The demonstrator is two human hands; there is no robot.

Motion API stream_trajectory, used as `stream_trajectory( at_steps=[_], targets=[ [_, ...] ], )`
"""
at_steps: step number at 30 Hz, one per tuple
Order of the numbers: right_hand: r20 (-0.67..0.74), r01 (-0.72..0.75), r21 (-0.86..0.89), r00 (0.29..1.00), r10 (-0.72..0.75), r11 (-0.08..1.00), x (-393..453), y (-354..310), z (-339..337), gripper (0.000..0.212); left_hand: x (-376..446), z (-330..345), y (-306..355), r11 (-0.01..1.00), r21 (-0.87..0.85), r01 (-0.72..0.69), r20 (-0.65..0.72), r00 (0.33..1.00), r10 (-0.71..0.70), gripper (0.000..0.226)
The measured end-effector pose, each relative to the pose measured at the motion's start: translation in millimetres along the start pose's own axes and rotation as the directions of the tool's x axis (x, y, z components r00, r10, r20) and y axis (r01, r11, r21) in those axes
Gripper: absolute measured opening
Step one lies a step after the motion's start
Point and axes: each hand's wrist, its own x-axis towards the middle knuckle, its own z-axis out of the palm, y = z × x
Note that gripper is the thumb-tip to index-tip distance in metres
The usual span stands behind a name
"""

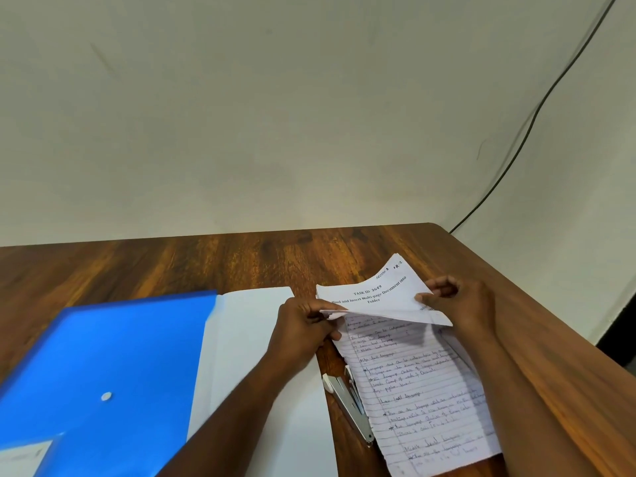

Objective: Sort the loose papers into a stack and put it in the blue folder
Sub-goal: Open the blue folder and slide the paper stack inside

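A printed white sheet (382,297) is lifted and bent above a lined handwritten page (423,383) that lies on the wooden table (206,263). My left hand (303,332) pinches the printed sheet's left edge. My right hand (457,304) pinches its right edge with thumb and fingers. The blue folder (113,366) lies flat at the left with a white snap button on it. A plain white sheet (254,339) lies between the folder and the lined page, partly under my left forearm.
A metal stapler (347,401) lies opened out flat on the table, between the white sheet and the lined page. The table's right edge runs diagonally near my right forearm. A dark cable (537,111) hangs along the wall at the back right.
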Motion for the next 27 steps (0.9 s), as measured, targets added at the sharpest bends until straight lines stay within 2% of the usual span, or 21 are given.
stream_trajectory(
  at_steps=[3,6,9,12,14,17,21,23,25,27],
  targets=[
    [-0.007,-0.007,-0.026,1.000,0.007,1.000,1.7,1.4,-1.0,0.030,0.2,-0.2,-1.5,1.000,-0.006,-0.008,0.002,1.000,0.008,0.024],
    [-0.020,0.050,-0.090,0.998,-0.052,0.995,1.0,2.6,-3.7,0.031,0.8,-0.4,-1.9,1.000,0.004,-0.010,0.000,1.000,0.010,0.022],
    [-0.077,0.138,-0.094,0.986,-0.145,0.986,-2.9,0.7,-4.8,0.013,2.1,0.6,-3.3,1.000,0.005,0.008,-0.012,1.000,-0.008,0.022],
    [-0.119,0.115,0.043,0.987,-0.109,0.992,-4.1,-3.3,-5.0,0.012,3.7,0.6,-4.6,1.000,-0.011,0.007,-0.018,1.000,-0.008,0.023],
    [-0.062,0.072,0.189,0.996,-0.061,0.979,-2.6,-6.4,-6.4,0.018,3.9,-0.2,-5.0,1.000,-0.015,-0.011,-0.014,1.000,0.011,0.023],
    [0.028,0.041,0.342,0.998,-0.053,0.939,-0.9,-9.7,-7.7,0.027,3.8,-0.5,-6.8,0.999,-0.019,-0.027,-0.019,0.999,0.026,0.027],
    [0.005,0.033,0.501,0.999,-0.041,0.865,0.2,-9.1,-9.9,0.036,6.0,-1.3,-11.1,0.996,-0.020,-0.089,-0.023,0.996,0.089,0.030],
    [0.010,0.014,0.587,1.000,-0.025,0.809,2.0,-5.8,-12.6,0.042,6.8,-0.9,-10.7,0.991,0.065,-0.119,-0.062,0.990,0.123,0.026],
    [0.040,-0.005,0.639,0.999,-0.026,0.770,3.4,-0.1,-13.8,0.033,6.5,0.0,-8.6,0.984,0.136,-0.114,-0.109,0.986,0.129,0.021],
    [0.087,-0.037,0.681,0.996,-0.031,0.731,0.7,0.1,-15.4,0.016,5.1,0.1,-6.5,0.984,0.120,-0.131,-0.114,0.983,0.145,0.019]
  ],
)
